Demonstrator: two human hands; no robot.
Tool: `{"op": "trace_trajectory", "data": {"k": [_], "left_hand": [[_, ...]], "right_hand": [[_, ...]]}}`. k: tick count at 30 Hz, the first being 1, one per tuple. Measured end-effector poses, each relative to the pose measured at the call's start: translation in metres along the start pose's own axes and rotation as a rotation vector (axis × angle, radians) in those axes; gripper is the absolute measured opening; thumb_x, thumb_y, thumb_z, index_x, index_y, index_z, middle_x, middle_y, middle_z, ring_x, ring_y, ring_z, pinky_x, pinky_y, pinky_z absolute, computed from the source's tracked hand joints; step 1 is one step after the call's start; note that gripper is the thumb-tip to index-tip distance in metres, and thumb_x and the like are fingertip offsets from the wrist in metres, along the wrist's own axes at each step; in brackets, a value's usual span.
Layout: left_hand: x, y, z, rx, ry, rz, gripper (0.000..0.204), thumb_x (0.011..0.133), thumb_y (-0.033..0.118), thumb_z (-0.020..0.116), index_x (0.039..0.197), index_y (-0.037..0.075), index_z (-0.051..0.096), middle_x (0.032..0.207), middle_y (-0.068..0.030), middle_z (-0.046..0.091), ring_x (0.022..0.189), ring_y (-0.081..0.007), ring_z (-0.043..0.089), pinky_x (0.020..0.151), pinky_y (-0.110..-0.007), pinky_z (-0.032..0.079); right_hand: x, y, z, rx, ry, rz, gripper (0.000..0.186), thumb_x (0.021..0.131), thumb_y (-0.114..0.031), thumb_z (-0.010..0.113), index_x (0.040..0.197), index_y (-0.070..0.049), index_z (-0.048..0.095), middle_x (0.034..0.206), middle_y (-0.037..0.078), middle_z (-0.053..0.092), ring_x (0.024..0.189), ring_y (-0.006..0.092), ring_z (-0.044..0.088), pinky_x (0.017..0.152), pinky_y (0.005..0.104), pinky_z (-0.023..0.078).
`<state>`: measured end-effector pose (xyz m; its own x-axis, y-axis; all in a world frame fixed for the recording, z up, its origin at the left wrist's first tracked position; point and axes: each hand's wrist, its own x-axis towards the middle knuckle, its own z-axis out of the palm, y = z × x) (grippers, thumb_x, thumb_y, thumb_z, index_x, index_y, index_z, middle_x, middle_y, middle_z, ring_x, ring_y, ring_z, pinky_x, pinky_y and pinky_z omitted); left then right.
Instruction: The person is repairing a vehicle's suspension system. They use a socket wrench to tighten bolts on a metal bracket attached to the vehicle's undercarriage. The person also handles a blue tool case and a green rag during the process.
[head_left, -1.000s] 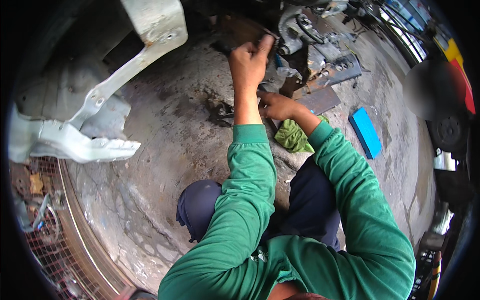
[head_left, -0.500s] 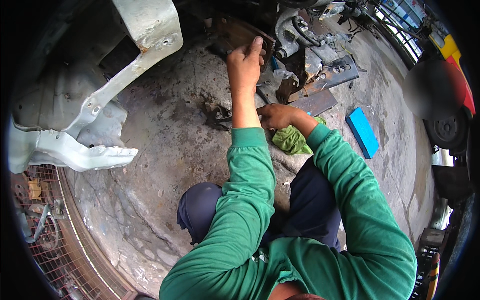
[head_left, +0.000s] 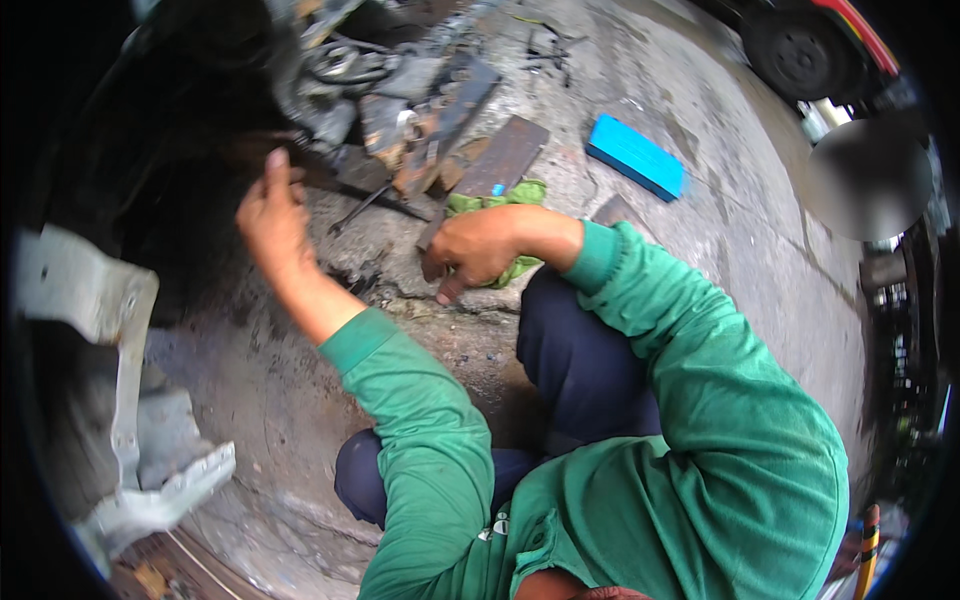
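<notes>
My left hand reaches forward, its thumb up and fingers curled at the near edge of a rusty metal plate in the shadow under the bodywork. Motion blurs the fingertips. Lower and to the right, my right hand is bent over with curled fingers, just above the concrete. A flat brownish piece shows by its knuckles, but what the fingers hold is hidden. Partly under that hand lies a crumpled green cloth. Beyond the cloth is a flat rusty steel strip.
A bright blue block lies on the floor at right. Greasy metal parts and a bar with holes are heaped ahead. Pale bent sheet-metal bodywork juts in at left. A vehicle wheel stands at far right.
The view has swung right, so the scene sits further left. My left arm now angles out to the left. My right hand has turned over beside the cloth.
</notes>
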<state>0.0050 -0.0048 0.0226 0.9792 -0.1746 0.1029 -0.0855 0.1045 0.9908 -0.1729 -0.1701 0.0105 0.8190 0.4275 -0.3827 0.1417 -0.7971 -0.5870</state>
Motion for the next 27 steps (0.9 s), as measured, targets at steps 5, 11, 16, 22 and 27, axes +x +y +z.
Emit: {"op": "trace_trajectory", "data": {"k": [5,11,16,22,27], "left_hand": [[0.008,-0.006,-0.012,0.399,0.065,0.277,0.043,0.098,0.035,0.071,0.090,-0.007,0.071,0.067,-0.0040,0.057,0.059,-0.0130,0.046,0.056,-0.032,0.038],[0.012,-0.007,-0.033,0.643,0.148,0.526,0.043,0.101,0.034,0.067,0.102,-0.008,0.071,0.077,-0.0078,0.063,0.071,-0.0172,0.055,0.067,-0.034,0.046],[0.013,-0.022,-0.021,0.666,0.048,0.624,0.036,0.103,0.024,0.067,0.114,-0.010,0.070,0.103,-0.0132,0.073,0.091,-0.0190,0.064,0.084,-0.032,0.051],[0.006,0.021,-0.051,0.881,0.008,0.447,0.034,0.103,0.024,0.066,0.112,-0.008,0.068,0.103,-0.0106,0.070,0.093,-0.0173,0.061,0.088,-0.030,0.049],[0.016,0.079,-0.031,0.974,-0.365,0.078,0.032,0.098,0.031,0.070,0.091,-0.001,0.066,0.080,0.0002,0.060,0.074,-0.0090,0.050,0.069,-0.025,0.039]], "right_hand": [[-0.128,0.085,0.066,0.771,0.278,-0.126,0.054,0.103,-0.047,0.060,0.117,0.004,0.073,0.110,0.014,0.075,0.104,0.0223,0.067,0.093,0.0382,0.051],[-0.195,0.248,0.179,0.899,0.757,0.700,0.028,0.095,-0.026,0.073,0.110,-0.002,0.075,0.091,0.008,0.075,0.084,0.0195,0.071,0.076,0.0363,0.057],[-0.294,0.405,0.241,0.451,1.372,1.191,0.040,0.092,-0.034,0.073,0.114,-0.002,0.072,0.098,0.014,0.075,0.085,0.0294,0.073,0.077,0.0412,0.057],[-0.287,0.483,0.147,-0.096,1.085,1.287,0.078,0.084,-0.053,0.078,0.144,-0.007,0.056,0.148,0.022,0.053,0.131,0.0383,0.055,0.101,0.0490,0.050],[-0.292,0.529,0.096,-0.149,0.771,1.289,0.111,0.074,-0.070,0.077,0.160,-0.015,0.035,0.162,0.020,0.037,0.150,0.0403,0.034,0.119,0.0613,0.030]]}}
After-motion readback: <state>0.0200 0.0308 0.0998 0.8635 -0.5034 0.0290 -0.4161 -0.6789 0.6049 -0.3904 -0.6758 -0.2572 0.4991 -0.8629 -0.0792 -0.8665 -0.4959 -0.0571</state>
